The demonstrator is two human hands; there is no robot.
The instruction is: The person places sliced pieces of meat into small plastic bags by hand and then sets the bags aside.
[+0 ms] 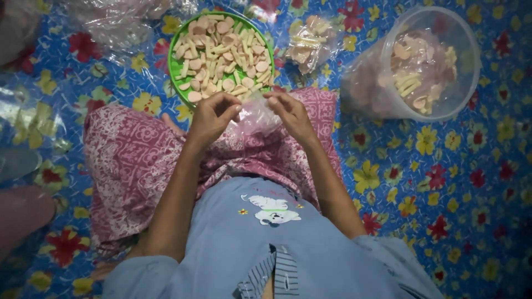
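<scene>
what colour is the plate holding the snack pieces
Green plate, plain to see in the head view, just beyond both hands.

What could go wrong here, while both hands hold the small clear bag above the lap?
1. The left hand and right hand pinch only the top of the thin clear bag; it might slip or tear.
2. The green plate lies close before the knees, so a leg movement could scatter its pieces onto the flowered mat.

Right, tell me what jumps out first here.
The green plate heaped with pink slices and pale sticks, top centre on the flowered mat. Just below it, the left hand and right hand pinch a small clear bag over the lap. A clear tub of filled bags lies at upper right.
</scene>
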